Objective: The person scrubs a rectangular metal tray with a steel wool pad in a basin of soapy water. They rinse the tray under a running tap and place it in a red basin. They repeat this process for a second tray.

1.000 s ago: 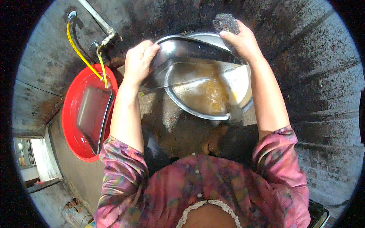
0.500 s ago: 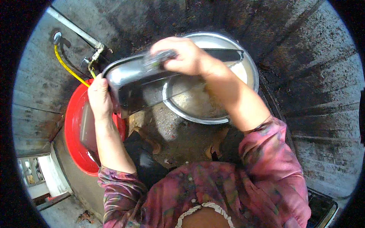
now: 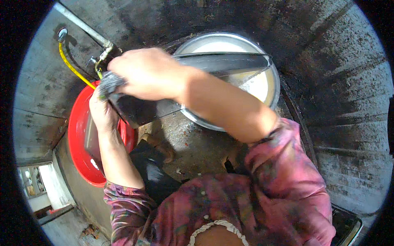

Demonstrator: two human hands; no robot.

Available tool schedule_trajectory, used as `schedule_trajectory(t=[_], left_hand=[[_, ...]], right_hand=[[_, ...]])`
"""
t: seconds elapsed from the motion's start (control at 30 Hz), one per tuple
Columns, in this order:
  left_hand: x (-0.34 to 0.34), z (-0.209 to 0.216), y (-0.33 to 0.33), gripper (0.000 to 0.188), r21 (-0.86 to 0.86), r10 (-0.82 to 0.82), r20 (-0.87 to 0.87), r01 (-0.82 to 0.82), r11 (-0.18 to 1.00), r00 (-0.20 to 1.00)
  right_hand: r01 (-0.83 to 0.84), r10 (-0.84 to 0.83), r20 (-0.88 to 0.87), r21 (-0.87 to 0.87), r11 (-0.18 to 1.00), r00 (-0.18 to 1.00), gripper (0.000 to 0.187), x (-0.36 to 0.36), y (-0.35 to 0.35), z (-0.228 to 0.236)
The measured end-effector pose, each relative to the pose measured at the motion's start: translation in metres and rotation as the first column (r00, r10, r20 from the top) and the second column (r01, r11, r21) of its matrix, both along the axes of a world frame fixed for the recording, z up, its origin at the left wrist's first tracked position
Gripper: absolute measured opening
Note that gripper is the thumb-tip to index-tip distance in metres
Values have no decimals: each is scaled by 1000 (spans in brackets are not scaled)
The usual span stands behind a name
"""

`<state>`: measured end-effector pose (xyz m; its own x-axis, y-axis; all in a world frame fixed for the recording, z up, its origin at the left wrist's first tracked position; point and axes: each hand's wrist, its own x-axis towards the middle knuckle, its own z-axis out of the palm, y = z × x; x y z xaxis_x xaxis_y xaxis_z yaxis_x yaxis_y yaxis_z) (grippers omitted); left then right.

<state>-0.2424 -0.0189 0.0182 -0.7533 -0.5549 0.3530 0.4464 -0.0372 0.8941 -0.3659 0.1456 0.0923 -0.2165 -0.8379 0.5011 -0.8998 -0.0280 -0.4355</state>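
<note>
A long, dark, shiny box-like piece (image 3: pixel 141 110) with metal edges lies tilted across a wide round metal basin (image 3: pixel 276 88). Its left end sticks out past the basin's rim, and my left hand (image 3: pixel 102 115) grips that end. My right hand (image 3: pixel 143 74) is closed round a grey, stringy scouring pad (image 3: pixel 111 83), pressed to the piece's left end close beside my left fingers. My right hand and forearm hide much of the piece's middle. Murky, whitish liquid shows in the basin.
A red plastic tub (image 3: pixel 76 135) with liquid and a flat greyish thing in it stands at left. Above it are a tap (image 3: pixel 98 63) and a yellow hose (image 3: pixel 74 69). Dark, stained walls close in behind and at right. My feet are on the wet floor (image 3: pixel 188 143).
My right hand has slid left along the piece with the scouring pad, from its middle to the end by my left hand. The piece has tipped and shifted slightly.
</note>
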Motion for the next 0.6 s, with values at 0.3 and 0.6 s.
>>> schedule_trajectory(t=[0.3,0.6], left_hand=[[42,-41,-85,39,103,166,46,-170,980,985],[60,-49,-109,37,-2,321,167,-325,946,932]], right_hand=[[213,-223,32,188,959,974,30,-115,82,-56],[505,-77,947,-96,858,312,28,-216,244,-124]])
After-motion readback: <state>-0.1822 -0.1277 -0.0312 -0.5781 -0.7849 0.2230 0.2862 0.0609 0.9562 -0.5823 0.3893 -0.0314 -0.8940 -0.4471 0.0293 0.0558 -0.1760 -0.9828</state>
